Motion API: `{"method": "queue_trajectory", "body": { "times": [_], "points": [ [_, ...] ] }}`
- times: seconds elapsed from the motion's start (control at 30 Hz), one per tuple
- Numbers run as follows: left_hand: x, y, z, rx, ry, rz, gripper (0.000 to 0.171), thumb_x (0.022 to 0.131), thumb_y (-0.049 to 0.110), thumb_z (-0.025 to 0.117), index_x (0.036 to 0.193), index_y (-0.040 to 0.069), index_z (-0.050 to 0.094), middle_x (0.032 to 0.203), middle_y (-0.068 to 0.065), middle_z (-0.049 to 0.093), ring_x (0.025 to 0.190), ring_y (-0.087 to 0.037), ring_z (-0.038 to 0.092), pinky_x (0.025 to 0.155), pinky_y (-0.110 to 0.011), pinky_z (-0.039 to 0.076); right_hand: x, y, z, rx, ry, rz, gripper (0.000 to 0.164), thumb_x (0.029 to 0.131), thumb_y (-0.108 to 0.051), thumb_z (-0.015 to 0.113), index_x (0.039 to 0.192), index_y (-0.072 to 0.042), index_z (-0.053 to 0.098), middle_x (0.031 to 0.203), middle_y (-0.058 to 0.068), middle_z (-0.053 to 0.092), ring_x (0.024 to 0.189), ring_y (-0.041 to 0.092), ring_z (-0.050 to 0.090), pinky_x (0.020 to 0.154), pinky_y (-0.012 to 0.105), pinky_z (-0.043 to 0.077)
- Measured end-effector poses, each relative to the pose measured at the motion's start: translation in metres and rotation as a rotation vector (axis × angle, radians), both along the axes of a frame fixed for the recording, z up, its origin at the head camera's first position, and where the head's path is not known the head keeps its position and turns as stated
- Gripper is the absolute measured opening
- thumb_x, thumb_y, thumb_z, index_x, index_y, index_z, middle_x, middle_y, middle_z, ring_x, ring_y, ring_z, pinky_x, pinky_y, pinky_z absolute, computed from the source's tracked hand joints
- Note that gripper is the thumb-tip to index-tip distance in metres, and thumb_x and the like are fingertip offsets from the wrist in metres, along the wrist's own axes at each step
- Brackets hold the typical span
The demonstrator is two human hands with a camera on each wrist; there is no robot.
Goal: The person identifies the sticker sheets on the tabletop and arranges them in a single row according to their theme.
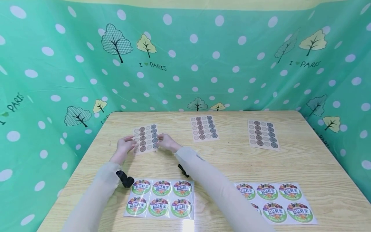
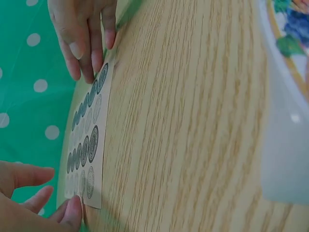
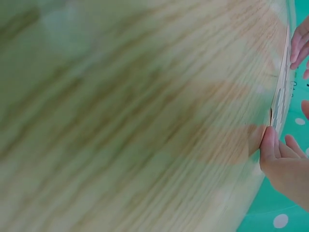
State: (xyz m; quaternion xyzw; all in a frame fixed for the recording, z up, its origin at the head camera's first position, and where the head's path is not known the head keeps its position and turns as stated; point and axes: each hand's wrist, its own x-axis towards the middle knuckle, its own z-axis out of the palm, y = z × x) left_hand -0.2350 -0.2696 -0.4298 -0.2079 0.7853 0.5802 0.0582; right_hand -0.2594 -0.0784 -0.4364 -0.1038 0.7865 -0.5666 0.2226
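Note:
A sheet of round coin-like stickers [image 1: 146,138] lies on the table at left, with pale and dark columns. At its left edge my left hand [image 1: 125,145] pinches the sheet's margin between thumb and finger, close to a pale sticker; other fingers stand away in the left wrist view [image 2: 29,198]. A thin translucent edge shows at those fingertips. Along the opposite edge, beside the dark column, the fairly straight fingers of my right hand [image 1: 168,142] touch the sheet, pointing down onto it in the left wrist view. The right wrist view shows the sheet almost edge-on.
Two similar coin-sticker sheets lie farther back, one in the middle [image 1: 204,129] and one at right [image 1: 263,134]. Nearer are two sheets of large fruit labels, at left [image 1: 159,198] and right [image 1: 273,203], the latter partly behind my right sleeve. A green dotted curtain [image 1: 185,48] surrounds the table.

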Motion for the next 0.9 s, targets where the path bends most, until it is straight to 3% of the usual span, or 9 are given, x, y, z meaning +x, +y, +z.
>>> {"method": "queue_trajectory", "body": {
  "times": [0.17,0.37,0.6,0.7,0.73,0.77,0.8,0.9],
  "points": [
    [-0.002,-0.001,-0.001,0.04,0.003,0.057,0.047,0.088,0.004,0.044,0.133,-0.001,0.034,0.134,-0.022,0.035,0.103,-0.018,0.046,0.09,-0.024,0.042,-0.001,0.001,-0.002,0.001,-0.009,-0.006,0.05,0.082,-0.005,0.058,0.127,0.005,0.039,0.12,0.017,0.052,0.106,0.024,0.052,0.094,0.029,0.04],
    [-0.005,-0.009,-0.005,0.133,-0.003,0.083,0.047,0.089,0.003,0.042,0.135,0.001,0.032,0.137,-0.019,0.031,0.113,-0.017,0.041,0.096,-0.024,0.037,-0.002,0.001,-0.004,0.004,-0.011,-0.015,0.05,0.082,-0.006,0.058,0.127,0.003,0.04,0.123,0.016,0.049,0.11,0.024,0.049,0.096,0.029,0.038],
    [-0.009,-0.013,-0.005,0.194,0.019,0.17,0.051,0.084,-0.002,0.048,0.133,0.004,0.036,0.13,-0.017,0.043,0.086,-0.003,0.055,0.082,-0.018,0.046,0.0,0.001,-0.001,0.001,-0.022,-0.026,0.051,0.082,-0.007,0.059,0.128,0.001,0.039,0.127,0.015,0.046,0.115,0.025,0.045,0.097,0.03,0.037],
    [-0.005,-0.011,0.0,0.222,0.005,0.158,0.056,0.085,-0.005,0.047,0.137,0.002,0.028,0.134,-0.019,0.038,0.079,-0.002,0.056,0.08,-0.018,0.047,0.0,0.0,-0.002,-0.007,-0.025,-0.034,0.051,0.082,-0.007,0.059,0.128,0.001,0.04,0.129,0.014,0.045,0.118,0.025,0.042,0.099,0.03,0.036],
    [-0.006,-0.011,-0.001,0.232,-0.005,0.166,0.056,0.084,-0.006,0.047,0.136,0.002,0.029,0.128,-0.018,0.045,0.076,-0.001,0.056,0.078,-0.018,0.048,-0.001,0.0,-0.003,-0.011,-0.03,-0.042,0.05,0.082,-0.006,0.059,0.128,0.001,0.04,0.129,0.014,0.044,0.119,0.025,0.042,0.099,0.03,0.035],
    [-0.006,-0.011,-0.001,0.244,-0.011,0.168,0.056,0.084,-0.006,0.047,0.136,0.002,0.029,0.127,-0.017,0.046,0.074,-0.001,0.056,0.076,-0.017,0.048,-0.002,-0.002,-0.006,-0.007,-0.021,-0.054,0.05,0.082,-0.006,0.058,0.128,0.001,0.04,0.13,0.014,0.044,0.119,0.025,0.041,0.099,0.031,0.035],
    [-0.006,-0.011,-0.002,0.261,-0.02,0.168,0.056,0.084,-0.006,0.047,0.136,0.002,0.029,0.121,-0.015,0.051,0.073,-0.001,0.056,0.074,-0.017,0.049,-0.016,-0.006,-0.028,-0.051,0.0,-0.065,0.049,0.081,-0.01,0.06,0.126,0.0,0.043,0.127,0.012,0.047,0.117,0.022,0.044,0.096,0.028,0.038],
    [-0.009,-0.014,-0.007,0.303,-0.02,0.171,0.056,0.082,-0.006,0.05,0.135,0.002,0.033,0.103,-0.003,0.061,0.07,-0.002,0.058,0.068,-0.017,0.05,-0.019,-0.007,-0.032,-0.084,-0.031,-0.117,0.046,0.083,-0.011,0.06,0.125,-0.001,0.046,0.123,0.011,0.051,0.113,0.02,0.049,0.091,0.027,0.043]
  ]
}}
